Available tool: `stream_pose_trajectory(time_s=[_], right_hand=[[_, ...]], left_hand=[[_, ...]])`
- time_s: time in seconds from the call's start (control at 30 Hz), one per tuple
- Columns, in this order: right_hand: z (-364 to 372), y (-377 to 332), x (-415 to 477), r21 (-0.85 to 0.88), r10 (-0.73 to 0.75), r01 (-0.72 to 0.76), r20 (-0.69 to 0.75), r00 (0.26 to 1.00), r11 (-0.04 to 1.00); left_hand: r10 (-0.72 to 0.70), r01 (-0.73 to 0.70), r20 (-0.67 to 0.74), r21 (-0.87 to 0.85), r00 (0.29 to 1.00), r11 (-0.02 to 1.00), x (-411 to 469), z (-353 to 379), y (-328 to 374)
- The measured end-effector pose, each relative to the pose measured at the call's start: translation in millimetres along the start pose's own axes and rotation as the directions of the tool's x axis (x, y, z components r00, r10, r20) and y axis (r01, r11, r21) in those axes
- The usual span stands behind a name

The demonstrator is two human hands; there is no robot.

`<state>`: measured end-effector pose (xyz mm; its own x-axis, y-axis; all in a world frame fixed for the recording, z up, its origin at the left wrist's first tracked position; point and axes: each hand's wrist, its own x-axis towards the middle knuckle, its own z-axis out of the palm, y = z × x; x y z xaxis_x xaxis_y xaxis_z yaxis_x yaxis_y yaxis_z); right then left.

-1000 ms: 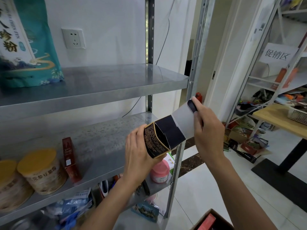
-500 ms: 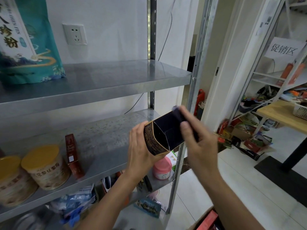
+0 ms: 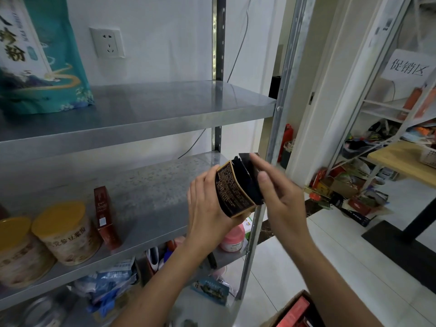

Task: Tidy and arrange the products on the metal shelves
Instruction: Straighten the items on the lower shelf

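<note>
Black-and-gold box (image 3: 232, 192) at frame centre, in front of the middle metal shelf (image 3: 153, 185). My left hand (image 3: 207, 208) grips it, fingers wrapped round the printed side. Right hand (image 3: 280, 201) is flat, fingers straight, pressing the black end flap (image 3: 245, 168). Red carton (image 3: 105, 215) and yellow-lidded tins (image 3: 63, 232) stand lower left on that shelf.

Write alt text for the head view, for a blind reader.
A person's left hand grips a black-and-gold box in front of metal shelves while the right hand touches its dark end flap with straight fingers. Two yellow-lidded tins and a red box stand on the middle shelf; a teal bag stands above.
</note>
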<state>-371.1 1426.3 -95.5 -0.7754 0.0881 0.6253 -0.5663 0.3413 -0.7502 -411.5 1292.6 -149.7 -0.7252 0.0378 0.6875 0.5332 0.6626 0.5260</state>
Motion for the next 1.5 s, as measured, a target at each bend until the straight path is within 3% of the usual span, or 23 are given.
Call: stream_pose_trajectory(time_s=[0.1, 0.23, 0.4, 0.63, 0.83, 0.97, 1.13, 1.27, 1.4, 1.5], right_hand=[[-22, -1, 29, -0.124, 0.008, 0.014, 0.178, 0.984, 0.992], [-37, -2, 59, -0.052, 0.123, -0.112, 0.358, 0.926, 0.992], [-40, 4, 73, 0.023, 0.224, -0.267, 0.478, 0.849, 0.963], [-32, 9, 67, 0.012, 0.297, -0.344, 0.475, 0.828, 0.939], [-13, 13, 52, -0.226, 0.172, -0.078, 0.437, 0.883, 0.971], [-24, 13, 44, -0.129, 0.283, -0.253, 0.519, 0.807, 0.959], [-27, 5, 32, -0.146, 0.328, -0.296, 0.520, 0.789, 0.944], [-26, 13, 28, -0.292, 0.356, -0.231, 0.514, 0.780, 0.928], [-32, 17, 19, -0.226, 0.350, -0.268, 0.560, 0.751, 0.937], [-37, 23, 10, -0.226, 0.232, -0.111, 0.625, 0.745, 0.968]], left_hand=[[0.005, -0.003, 0.053, -0.024, 0.999, 1.000, 3, -3, -1], [-0.018, 0.037, 0.143, -0.132, 0.990, 0.991, 4, -7, 4], [0.011, 0.031, 0.230, -0.179, 0.973, 0.983, 4, -9, 6], [-0.021, 0.096, 0.339, -0.206, 0.941, 0.974, 3, -17, 5], [-0.106, 0.219, 0.416, -0.234, 0.903, 0.947, 1, -18, 7], [-0.129, 0.239, 0.425, -0.214, 0.896, 0.947, 1, -21, 9], [-0.113, 0.210, 0.439, -0.177, 0.891, 0.962, 0, -23, 17], [-0.108, 0.205, 0.480, -0.154, 0.871, 0.966, -4, -20, 19], [-0.100, 0.208, 0.497, -0.167, 0.862, 0.964, -8, -17, 14], [-0.119, 0.259, 0.518, -0.206, 0.847, 0.944, -9, -14, 12]])
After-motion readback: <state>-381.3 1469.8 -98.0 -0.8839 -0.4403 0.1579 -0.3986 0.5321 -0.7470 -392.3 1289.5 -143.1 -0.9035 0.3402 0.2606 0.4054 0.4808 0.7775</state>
